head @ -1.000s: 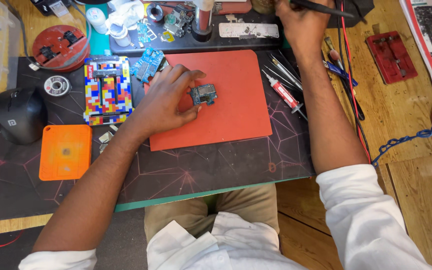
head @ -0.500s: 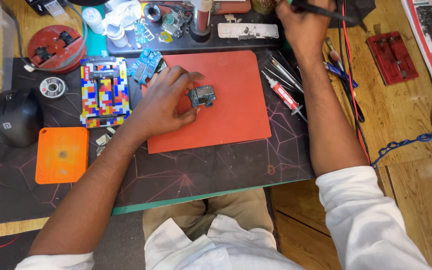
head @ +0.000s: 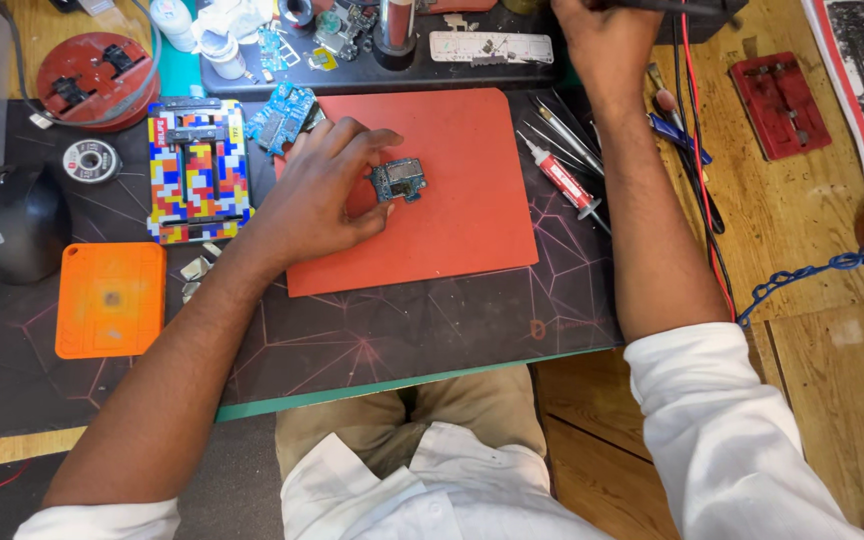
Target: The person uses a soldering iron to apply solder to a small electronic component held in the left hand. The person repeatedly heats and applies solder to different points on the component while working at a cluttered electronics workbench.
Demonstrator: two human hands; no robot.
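Note:
My left hand point(head: 320, 195) rests on a red silicone mat point(head: 462, 225) and pinches a small blue circuit board point(head: 398, 180) between thumb and fingers, holding it flat on the mat. My right hand point(head: 604, 38) reaches to the far edge of the bench, fingers wrapped around a dark slim tool handle point(head: 667, 7) whose tip is out of view. A second blue circuit board point(head: 280, 112) lies just behind my left hand.
A multicoloured board holder point(head: 198, 168), an orange square pad point(head: 112, 298), a black mouse point(head: 10, 222) and a red round tool point(head: 90, 75) sit on the left. Tweezers and a red-labelled syringe tube point(head: 564, 180) lie right of the mat. A black parts tray point(head: 392, 45) is behind.
The view has shifted slightly. Both hands stay where they were, the left still on the small board and the right still on the tool.

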